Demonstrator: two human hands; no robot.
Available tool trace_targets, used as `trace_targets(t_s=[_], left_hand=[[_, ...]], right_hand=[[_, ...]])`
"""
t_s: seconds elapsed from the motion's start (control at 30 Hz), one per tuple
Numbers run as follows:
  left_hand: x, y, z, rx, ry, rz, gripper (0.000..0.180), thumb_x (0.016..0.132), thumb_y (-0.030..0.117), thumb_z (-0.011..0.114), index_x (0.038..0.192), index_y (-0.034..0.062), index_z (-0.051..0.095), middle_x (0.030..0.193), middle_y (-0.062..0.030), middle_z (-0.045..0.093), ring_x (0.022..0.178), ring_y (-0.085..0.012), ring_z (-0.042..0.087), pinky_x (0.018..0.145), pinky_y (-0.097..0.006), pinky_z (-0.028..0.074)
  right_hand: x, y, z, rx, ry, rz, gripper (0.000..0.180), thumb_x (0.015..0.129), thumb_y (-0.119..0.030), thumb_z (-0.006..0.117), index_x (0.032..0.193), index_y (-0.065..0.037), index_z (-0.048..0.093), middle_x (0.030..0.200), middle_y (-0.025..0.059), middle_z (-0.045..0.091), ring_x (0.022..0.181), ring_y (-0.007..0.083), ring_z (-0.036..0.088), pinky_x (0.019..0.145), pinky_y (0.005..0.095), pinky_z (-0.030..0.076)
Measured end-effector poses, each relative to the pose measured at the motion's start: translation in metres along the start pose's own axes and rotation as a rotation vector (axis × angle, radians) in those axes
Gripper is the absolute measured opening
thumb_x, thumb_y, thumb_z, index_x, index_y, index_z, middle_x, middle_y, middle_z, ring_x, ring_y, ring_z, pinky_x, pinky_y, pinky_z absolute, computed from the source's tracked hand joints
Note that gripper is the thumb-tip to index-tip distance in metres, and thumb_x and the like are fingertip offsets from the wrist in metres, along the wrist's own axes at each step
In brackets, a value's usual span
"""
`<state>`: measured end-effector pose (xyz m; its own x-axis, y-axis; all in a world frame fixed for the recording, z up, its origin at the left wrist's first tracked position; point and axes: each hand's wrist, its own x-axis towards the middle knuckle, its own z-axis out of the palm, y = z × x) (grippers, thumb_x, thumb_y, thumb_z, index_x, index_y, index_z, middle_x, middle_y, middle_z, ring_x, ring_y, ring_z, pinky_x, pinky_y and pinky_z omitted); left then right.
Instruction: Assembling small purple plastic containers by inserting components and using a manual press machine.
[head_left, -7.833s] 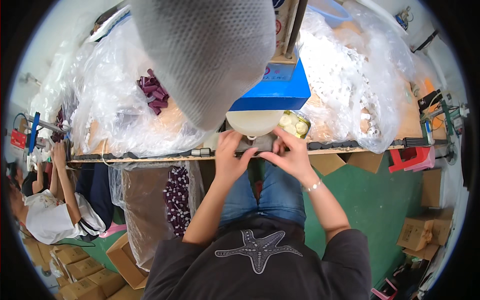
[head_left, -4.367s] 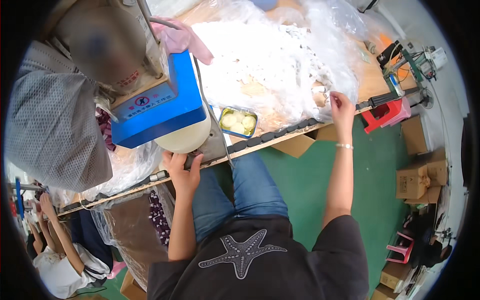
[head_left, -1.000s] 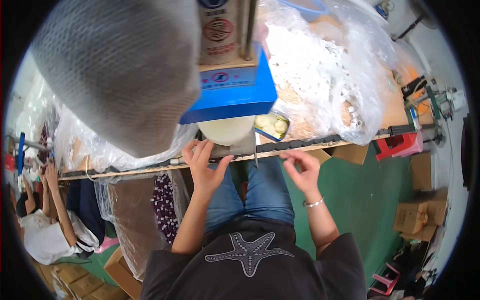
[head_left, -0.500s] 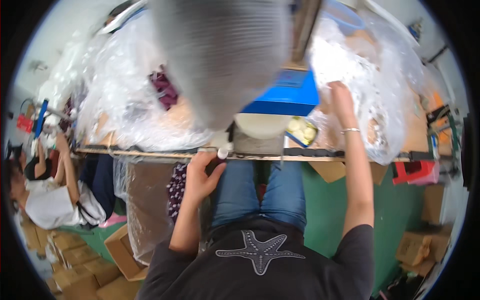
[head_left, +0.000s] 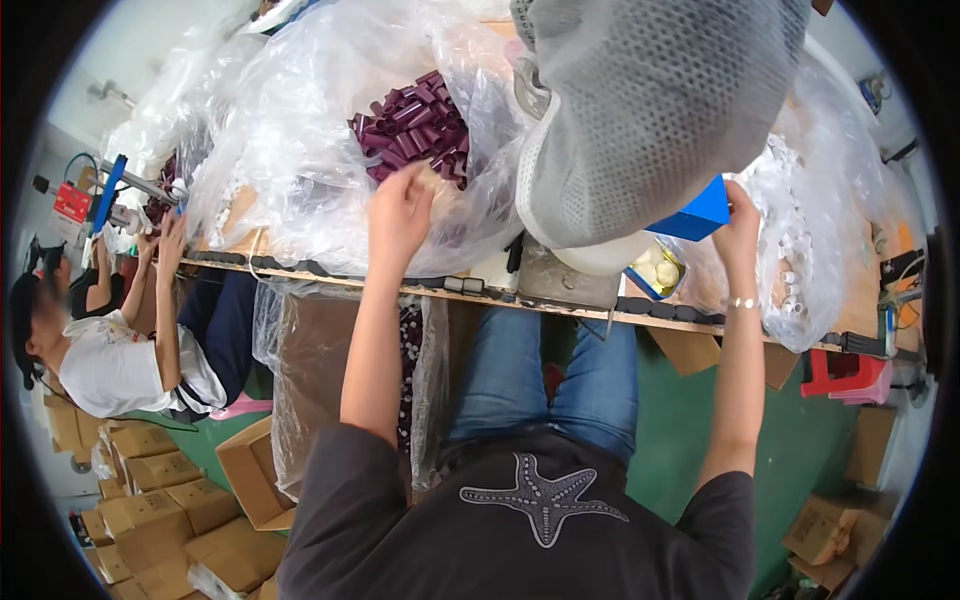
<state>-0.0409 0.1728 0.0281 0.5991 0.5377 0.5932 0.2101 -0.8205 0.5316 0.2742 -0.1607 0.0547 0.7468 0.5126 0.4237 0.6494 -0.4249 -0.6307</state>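
My left hand (head_left: 400, 210) reaches over the table to the near edge of a heap of short purple tubes (head_left: 415, 125) lying in clear plastic sheeting. Its fingers are bent together and a little blurred; what they hold, if anything, does not show. Close beside the blue box-shaped machine part (head_left: 700, 212) is my right hand (head_left: 738, 222). Its fingers are curled, partly hidden by the blue part, and I cannot make out what is in them. Right of it lies a spread of small white pieces (head_left: 785, 235) on clear plastic.
A large grey mesh-textured object (head_left: 660, 120) blocks much of the table's middle. A small tray of pale round pieces (head_left: 657, 268) sits near the table edge (head_left: 670, 310). A plastic-lined box (head_left: 335, 370) stands below. At left, another person (head_left: 130, 360) works beside stacked cartons (head_left: 150, 520).
My left hand has left the table edge, where it held a small white piece, and moved up to the purple tubes. My right hand has come from the white pieces to the blue part.
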Motion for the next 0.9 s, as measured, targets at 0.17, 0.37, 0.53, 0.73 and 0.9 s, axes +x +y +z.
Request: trace_targets(t_s=[0.17,0.37,0.53,0.73,0.9], left_hand=[[0.028,-0.047,0.055,-0.012,-0.055,-0.156,0.035,0.070,0.006,0.076,0.104,-0.0001,0.067,0.084,-0.0138,0.061,0.076,-0.0287,0.061,0.071,-0.036,0.049],[0.015,0.003,0.017,-0.289,0.043,-0.004,0.035,0.070,-0.007,0.072,0.103,0.0030,0.067,0.098,-0.0083,0.067,0.074,-0.0197,0.058,0.066,-0.028,0.045],[-0.009,0.039,-0.002,-0.243,0.057,0.141,0.041,0.070,-0.010,0.069,0.108,0.0057,0.066,0.109,-0.0064,0.069,0.084,-0.0187,0.059,0.069,-0.028,0.045],[-0.028,0.071,-0.007,-0.361,-0.036,0.062,0.038,0.073,-0.009,0.067,0.109,0.0044,0.065,0.109,-0.0093,0.067,0.095,-0.0242,0.059,0.077,-0.032,0.046],[-0.044,0.093,0.010,-0.460,-0.208,0.017,0.037,0.081,-0.005,0.064,0.117,0.0001,0.057,0.105,-0.0149,0.063,0.100,-0.0308,0.055,0.088,-0.035,0.044]], right_hand=[[-0.082,-0.062,0.015,0.528,-0.098,0.061,0.018,0.089,-0.003,0.066,0.106,-0.001,0.068,0.098,0.0023,0.070,0.075,0.0064,0.059,0.065,0.0213,0.046],[-0.129,-0.082,0.033,0.633,-0.275,0.044,0.016,0.089,0.001,0.063,0.105,0.001,0.065,0.103,0.0070,0.069,0.083,0.0080,0.060,0.071,0.0208,0.049],[-0.117,-0.099,0.053,0.442,-0.254,-0.106,0.010,0.087,-0.005,0.068,0.093,0.001,0.064,0.080,0.0105,0.065,0.067,0.0166,0.061,0.059,0.0274,0.046],[-0.112,-0.109,0.068,0.311,-0.335,-0.224,0.017,0.085,-0.013,0.071,0.081,0.001,0.062,0.071,0.0160,0.058,0.062,0.0339,0.056,0.057,0.0390,0.044],[-0.109,-0.116,0.075,0.294,-0.271,-0.321,0.013,0.084,-0.011,0.071,0.082,0.000,0.063,0.074,0.0165,0.061,0.066,0.0349,0.059,0.059,0.0413,0.045]])
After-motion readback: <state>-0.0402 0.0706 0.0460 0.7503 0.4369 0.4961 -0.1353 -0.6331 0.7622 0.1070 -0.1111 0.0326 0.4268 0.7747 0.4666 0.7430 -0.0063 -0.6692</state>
